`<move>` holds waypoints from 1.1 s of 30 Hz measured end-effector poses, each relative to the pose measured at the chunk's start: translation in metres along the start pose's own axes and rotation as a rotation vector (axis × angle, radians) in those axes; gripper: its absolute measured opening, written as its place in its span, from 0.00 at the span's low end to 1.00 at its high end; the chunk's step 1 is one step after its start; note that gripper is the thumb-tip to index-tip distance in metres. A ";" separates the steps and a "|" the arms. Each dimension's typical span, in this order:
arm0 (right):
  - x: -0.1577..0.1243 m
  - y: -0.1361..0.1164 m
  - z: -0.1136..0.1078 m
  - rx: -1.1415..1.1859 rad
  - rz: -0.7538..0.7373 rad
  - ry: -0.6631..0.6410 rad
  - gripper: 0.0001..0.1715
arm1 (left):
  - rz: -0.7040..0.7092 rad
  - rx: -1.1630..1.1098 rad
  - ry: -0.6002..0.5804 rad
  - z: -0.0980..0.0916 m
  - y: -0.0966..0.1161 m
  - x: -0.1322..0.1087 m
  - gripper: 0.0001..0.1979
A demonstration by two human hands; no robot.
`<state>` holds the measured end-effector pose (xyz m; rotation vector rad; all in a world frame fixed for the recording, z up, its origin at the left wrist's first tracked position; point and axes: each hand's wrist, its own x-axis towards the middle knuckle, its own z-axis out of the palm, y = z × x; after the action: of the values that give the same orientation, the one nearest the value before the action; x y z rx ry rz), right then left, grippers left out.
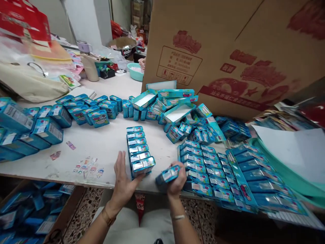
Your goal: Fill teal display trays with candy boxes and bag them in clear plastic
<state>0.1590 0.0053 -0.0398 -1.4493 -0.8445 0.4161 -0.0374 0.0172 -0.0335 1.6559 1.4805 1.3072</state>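
Note:
A short row of blue candy boxes (pixel 138 147) stands on the table in front of me, its nearest box raised above the others. My left hand (pixel 124 181) lies along the left side of this row, fingers stretched out and thumb across the near end. Just to the right, my right hand (pixel 177 179) is closed around a single blue candy box (pixel 169 174), tilted and slightly blurred, near the table's front edge. Beside that hand, more boxes (pixel 198 167) sit packed in rows in a display tray (pixel 240 176).
Blue trays (pixel 179 113) pile up in front of a large cardboard carton (pixel 203 61). Loose boxes (pixel 99 118) stand at the back left, larger ones (pixel 48 130) at far left. Stickers (pixel 88 167) lie on the table (pixel 109 142). Below left, a carton holds blue packs (pixel 33 210).

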 end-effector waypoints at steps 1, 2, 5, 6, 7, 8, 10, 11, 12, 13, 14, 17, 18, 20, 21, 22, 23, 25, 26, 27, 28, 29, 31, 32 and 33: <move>0.015 0.001 0.000 -0.045 -0.051 0.038 0.24 | 0.162 0.108 0.025 -0.002 0.001 0.003 0.53; 0.028 0.001 0.002 -0.075 -0.089 0.054 0.24 | 0.315 0.183 0.022 -0.004 0.002 0.008 0.53; 0.049 0.003 0.011 -0.100 -0.111 -0.016 0.22 | 0.614 0.247 -0.113 -0.009 0.002 0.022 0.44; 0.049 0.002 0.014 -0.110 -0.115 -0.031 0.21 | 0.658 0.230 -0.160 -0.010 0.000 0.025 0.40; 0.047 0.000 0.016 -0.133 -0.140 -0.025 0.19 | 0.687 0.204 -0.195 -0.011 -0.003 0.028 0.37; 0.042 -0.003 0.016 -0.169 -0.191 -0.001 0.18 | 0.704 0.176 -0.210 -0.012 -0.007 0.030 0.35; 0.028 -0.013 0.015 -0.238 -0.355 0.047 0.18 | 0.720 0.148 -0.204 -0.012 -0.014 0.031 0.34; 0.020 -0.021 0.014 -0.249 -0.431 0.026 0.19 | 0.721 0.153 -0.202 -0.012 -0.016 0.030 0.34; 0.013 -0.029 0.013 -0.239 -0.475 -0.036 0.19 | 0.716 0.164 -0.205 -0.012 -0.018 0.029 0.35; 0.008 -0.037 0.014 -0.216 -0.484 -0.129 0.19 | 0.711 0.176 -0.210 -0.012 -0.020 0.028 0.35; 0.003 -0.045 0.016 -0.198 -0.468 -0.236 0.19 | 0.707 0.187 -0.219 -0.012 -0.020 0.026 0.36; -0.002 -0.062 0.030 -0.269 -0.421 -0.498 0.24 | 0.681 0.203 -0.255 -0.012 -0.019 0.022 0.37; -0.002 -0.064 0.036 -0.321 -0.438 -0.546 0.26 | 0.665 0.207 -0.262 -0.012 -0.019 0.021 0.36; -0.001 -0.065 0.045 -0.421 -0.489 -0.617 0.30 | 0.628 0.216 -0.266 -0.011 -0.019 0.020 0.35; -0.001 -0.065 0.049 -0.466 -0.500 -0.651 0.32 | 0.616 0.219 -0.261 -0.011 -0.019 0.020 0.35; 0.000 -0.065 0.051 -0.509 -0.500 -0.688 0.33 | 0.607 0.220 -0.256 -0.010 -0.020 0.020 0.35; 0.000 -0.065 0.052 -0.548 -0.494 -0.725 0.33 | 0.598 0.218 -0.250 -0.010 -0.021 0.020 0.35; 0.002 -0.067 0.054 -0.601 -0.480 -0.781 0.31 | 0.580 0.210 -0.249 -0.010 -0.022 0.018 0.36; 0.002 -0.069 0.054 -0.611 -0.476 -0.800 0.30 | 0.567 0.207 -0.257 -0.010 -0.023 0.016 0.37; 0.002 -0.070 0.054 -0.614 -0.476 -0.808 0.29 | 0.551 0.204 -0.269 -0.009 -0.024 0.013 0.38; 0.001 -0.071 0.053 -0.613 -0.476 -0.807 0.29 | 0.525 0.202 -0.273 -0.007 -0.024 0.009 0.41; 0.001 -0.071 0.053 -0.610 -0.482 -0.801 0.28 | 0.487 0.199 -0.263 -0.005 -0.025 0.004 0.44; 0.003 -0.069 0.050 -0.595 -0.519 -0.780 0.29 | 0.371 0.183 -0.201 0.004 -0.025 -0.006 0.51; 0.005 -0.068 0.047 -0.586 -0.551 -0.755 0.29 | 0.298 0.167 -0.155 0.009 -0.025 -0.009 0.53; 0.008 -0.066 0.043 -0.578 -0.583 -0.716 0.30 | 0.229 0.146 -0.117 0.013 -0.025 -0.012 0.54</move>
<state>0.1181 0.0330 0.0219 -1.4801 -2.0298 0.2431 -0.0344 0.0143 -0.0636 2.0101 1.3772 1.2186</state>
